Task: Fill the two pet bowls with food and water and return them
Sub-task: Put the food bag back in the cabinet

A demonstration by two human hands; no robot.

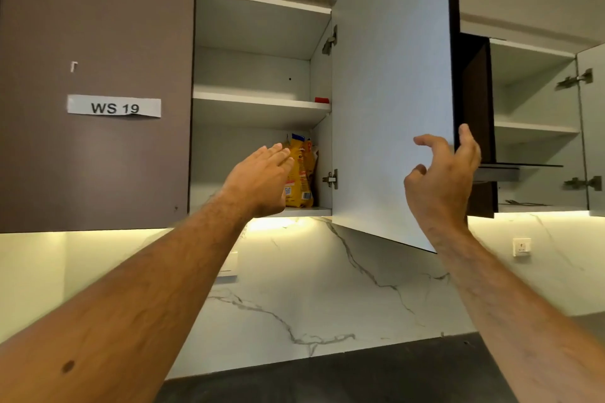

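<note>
Hands up at our open cupboard [262, 75].
Our left hand [262, 178] is flat and empty near the yellow food bag [302, 173]; our right hand [442, 177], fingers wide, holds nothing by the door [393, 91].

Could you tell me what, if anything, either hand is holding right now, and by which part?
Nothing is held. The left hand reaches open toward the yellow food bag; the right hand is open beside the cabinet door edge.

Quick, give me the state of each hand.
Left hand: open, empty, reaching toward the yellow food bag.
Right hand: open, at the grey cabinet door's edge.
</note>
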